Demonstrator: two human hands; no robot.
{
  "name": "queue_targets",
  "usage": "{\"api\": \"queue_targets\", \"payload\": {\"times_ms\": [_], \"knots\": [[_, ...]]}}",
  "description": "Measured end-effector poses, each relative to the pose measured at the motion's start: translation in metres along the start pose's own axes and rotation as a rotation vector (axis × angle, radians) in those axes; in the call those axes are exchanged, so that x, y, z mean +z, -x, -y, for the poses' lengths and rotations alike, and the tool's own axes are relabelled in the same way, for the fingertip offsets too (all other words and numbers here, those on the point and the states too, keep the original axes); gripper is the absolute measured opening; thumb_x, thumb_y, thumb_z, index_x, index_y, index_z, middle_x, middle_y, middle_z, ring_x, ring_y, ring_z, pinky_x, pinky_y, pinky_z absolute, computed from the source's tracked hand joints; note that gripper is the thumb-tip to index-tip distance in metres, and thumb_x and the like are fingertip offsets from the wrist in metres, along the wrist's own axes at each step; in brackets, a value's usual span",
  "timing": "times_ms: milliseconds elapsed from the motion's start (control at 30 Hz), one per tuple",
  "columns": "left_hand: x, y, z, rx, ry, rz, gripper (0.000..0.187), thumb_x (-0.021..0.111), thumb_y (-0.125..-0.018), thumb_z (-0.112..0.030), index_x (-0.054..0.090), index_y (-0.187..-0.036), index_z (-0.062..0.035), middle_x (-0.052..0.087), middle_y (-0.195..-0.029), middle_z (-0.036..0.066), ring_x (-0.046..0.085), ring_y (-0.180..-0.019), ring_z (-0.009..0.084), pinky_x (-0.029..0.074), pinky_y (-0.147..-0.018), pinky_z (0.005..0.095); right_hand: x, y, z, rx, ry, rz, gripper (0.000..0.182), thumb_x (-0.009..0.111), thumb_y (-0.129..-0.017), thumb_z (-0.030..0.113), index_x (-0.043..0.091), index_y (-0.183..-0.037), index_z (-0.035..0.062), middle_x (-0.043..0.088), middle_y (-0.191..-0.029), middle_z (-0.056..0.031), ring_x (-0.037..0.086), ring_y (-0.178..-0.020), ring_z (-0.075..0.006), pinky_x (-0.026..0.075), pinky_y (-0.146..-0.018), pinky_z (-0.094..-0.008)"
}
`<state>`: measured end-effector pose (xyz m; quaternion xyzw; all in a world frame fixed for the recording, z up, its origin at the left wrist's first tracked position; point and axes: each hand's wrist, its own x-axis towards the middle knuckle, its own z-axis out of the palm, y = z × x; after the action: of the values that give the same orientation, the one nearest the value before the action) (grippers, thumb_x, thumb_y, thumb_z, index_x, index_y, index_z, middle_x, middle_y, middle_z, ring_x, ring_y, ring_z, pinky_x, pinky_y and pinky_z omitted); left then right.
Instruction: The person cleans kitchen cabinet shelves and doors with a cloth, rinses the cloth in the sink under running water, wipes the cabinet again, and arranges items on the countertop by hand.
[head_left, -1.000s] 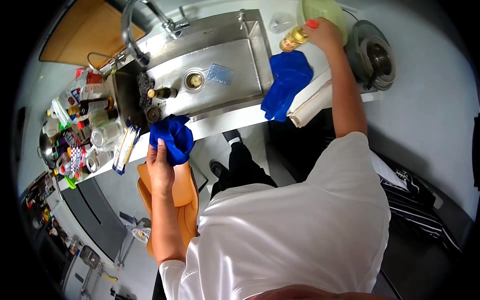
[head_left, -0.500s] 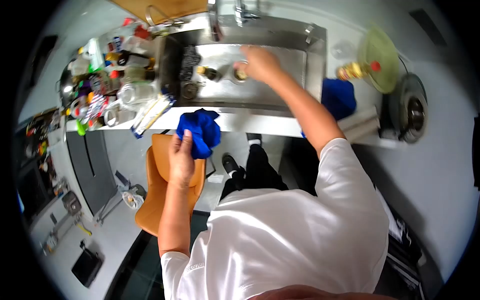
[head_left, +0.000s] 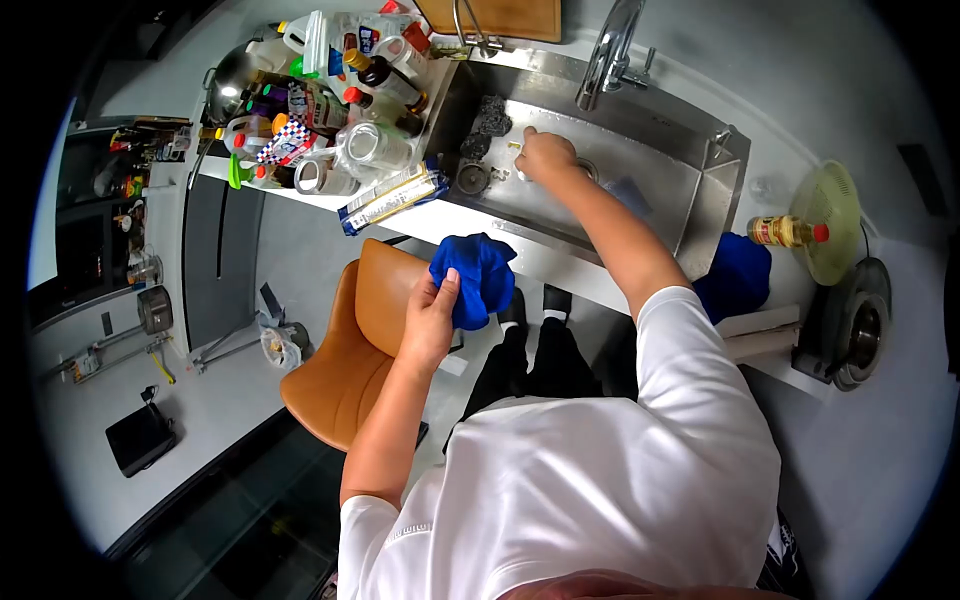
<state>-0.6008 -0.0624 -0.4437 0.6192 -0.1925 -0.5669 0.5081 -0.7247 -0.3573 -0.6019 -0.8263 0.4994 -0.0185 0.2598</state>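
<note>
My left hand (head_left: 430, 322) pinches a crumpled blue cloth (head_left: 474, 280) between thumb and fingers, held above the floor in front of the sink's edge. My right hand (head_left: 548, 158) reaches into the steel sink (head_left: 655, 165) with its fingers curled closed. A small yellowish bit peeks out beside the fingertips; whatever they grip is mostly covered by the hand. Left of that hand lie dark mesh scourers (head_left: 492, 116) and a round metal strainer (head_left: 472, 178). The drain behind my right wrist is partly hidden.
Bottles and jars (head_left: 375, 148) crowd the counter left of the sink, with a long blue-and-yellow packet (head_left: 393, 198) at the front edge. A faucet (head_left: 610, 55) overhangs the sink. At right are another blue cloth (head_left: 735, 278), an oil bottle (head_left: 780, 231) and a green colander (head_left: 828, 222).
My view has turned, shifting the scene. My right hand has moved left from the drain to where a small dark bottle with a gold cap lay. The left hand still holds the cloth.
</note>
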Motion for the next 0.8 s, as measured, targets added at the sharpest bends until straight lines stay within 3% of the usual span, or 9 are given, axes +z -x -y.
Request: {"api": "queue_targets", "payload": {"times_ms": [133,167,267,300,567,800], "knots": [[0.006,-0.008,0.001,-0.001,0.018,0.036,0.038,0.056,-0.11,-0.028,0.059,-0.138,-0.0023,0.07,-0.121,0.005,0.065,-0.107,0.0129,0.052,-0.097,0.0293,-0.011,0.015,-0.025,0.075,-0.072,-0.044,0.042,0.07,-0.084,0.031,0.065,-0.112,-0.0005,0.076,-0.095,-0.022,0.074,-0.092,-0.0389,0.058,-0.083,-0.0501],[0.007,-0.01,0.002,-0.001,0.011,0.045,0.038,0.057,-0.11,-0.028,0.059,-0.138,-0.0024,0.07,-0.12,0.005,0.066,-0.106,0.013,0.052,-0.097,0.0292,-0.013,0.014,-0.026,0.096,-0.039,0.012,0.048,0.07,-0.085,0.029,0.064,-0.122,-0.0003,0.076,-0.103,-0.0217,0.074,-0.097,-0.0391,0.058,-0.089,-0.0491],[0.009,-0.021,0.001,-0.01,0.01,0.086,0.039,0.058,-0.109,-0.029,0.059,-0.137,-0.0027,0.07,-0.12,0.005,0.066,-0.106,0.0134,0.052,-0.097,0.0296,-0.013,0.009,-0.017,0.12,-0.015,0.014,0.045,0.069,-0.084,0.024,0.065,-0.121,-0.0014,0.075,-0.104,-0.0227,0.074,-0.099,-0.0391,0.058,-0.089,-0.0488],[0.009,-0.025,0.001,-0.034,0.015,0.113,0.039,0.059,-0.109,-0.029,0.059,-0.137,-0.0028,0.07,-0.121,0.005,0.066,-0.106,0.0136,0.053,-0.097,0.0301,-0.004,0.006,-0.02,0.113,-0.014,-0.047,0.046,0.071,-0.083,0.032,0.066,-0.115,-0.0015,0.076,-0.1,-0.0223,0.074,-0.094,-0.039,0.058,-0.086,-0.0501],[-0.001,-0.053,-0.008,-0.002,-0.04,0.197,0.034,0.059,-0.109,-0.029,0.062,-0.134,-0.0063,0.071,-0.117,0.004,0.068,-0.102,0.0134,0.056,-0.091,0.0302,-0.002,0.02,-0.044,0.287,-0.12,-0.098,0.049,0.078,-0.078,0.039,0.071,-0.107,0.0012,0.076,-0.099,-0.0191,0.074,-0.097,-0.0367,0.058,-0.088,-0.0477],[-0.004,-0.075,-0.039,-0.049,-0.043,0.31,0.031,0.057,-0.11,-0.027,0.062,-0.132,-0.0057,0.071,-0.117,0.005,0.068,-0.102,0.0141,0.056,-0.091,0.0309,-0.03,0.043,-0.063,0.381,-0.115,-0.206,0.041,0.081,-0.074,0.036,0.074,-0.1,0.005,0.076,-0.095,-0.0182,0.074,-0.092,-0.0372,0.058,-0.086,-0.0468]]}}
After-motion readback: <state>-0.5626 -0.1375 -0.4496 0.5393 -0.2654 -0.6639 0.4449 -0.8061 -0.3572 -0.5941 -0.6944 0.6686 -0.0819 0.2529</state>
